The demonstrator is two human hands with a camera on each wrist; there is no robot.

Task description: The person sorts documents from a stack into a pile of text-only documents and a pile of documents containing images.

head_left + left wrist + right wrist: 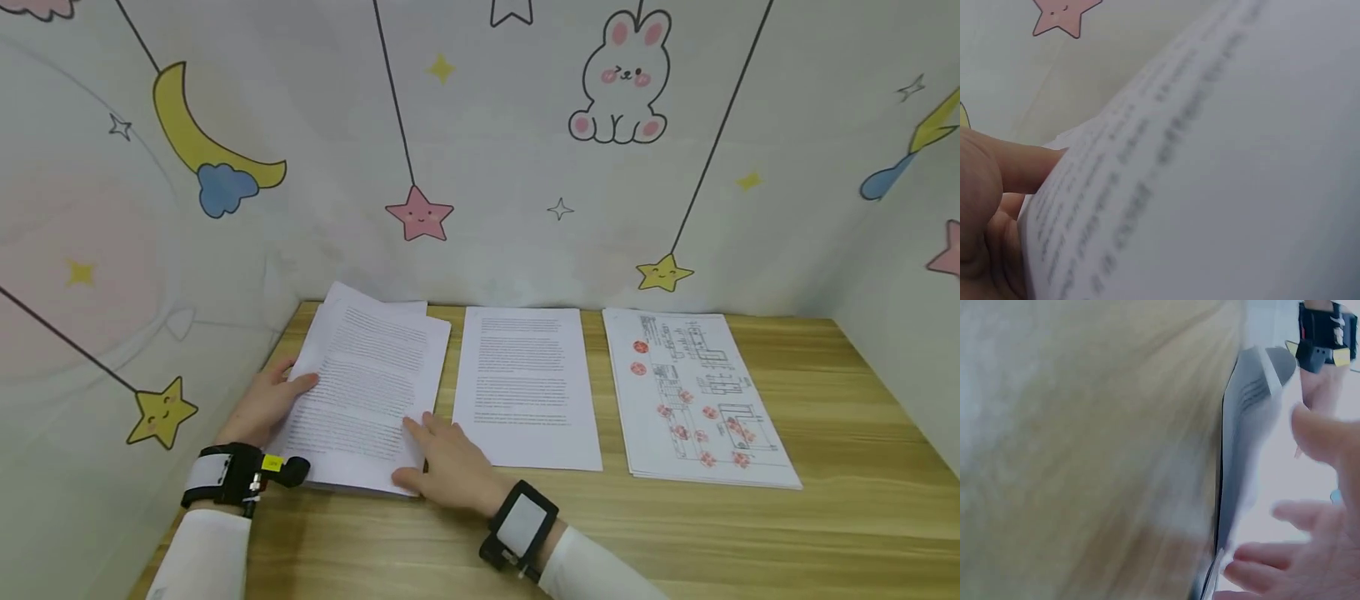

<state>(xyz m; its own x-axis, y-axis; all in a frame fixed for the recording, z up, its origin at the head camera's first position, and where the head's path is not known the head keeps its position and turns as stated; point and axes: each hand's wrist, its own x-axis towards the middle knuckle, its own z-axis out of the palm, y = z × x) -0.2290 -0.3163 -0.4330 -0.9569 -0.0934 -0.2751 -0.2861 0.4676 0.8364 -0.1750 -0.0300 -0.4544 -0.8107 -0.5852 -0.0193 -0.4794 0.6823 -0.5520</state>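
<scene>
A stack of printed sheets (360,392) lies at the left of the table, its upper pages fanned unevenly and lifted a little. My left hand (262,404) grips its left edge, thumb on top of the print and the other fingers behind the paper. In the left wrist view the held sheets (1147,187) bow upward close to the camera. At the lower right edge of this stack is my right hand (453,467), its fingers extended and loosely spread. The right wrist view shows these fingers (1272,556) beside the paper edge without closing round it.
A second text-covered pile (525,387) lies in the middle. Right of it sits a pile of technical drawings (701,400) with red stamp marks. All rest on a wood-grain table (847,433), against a cartoon-printed backdrop (510,250) behind and at the sides.
</scene>
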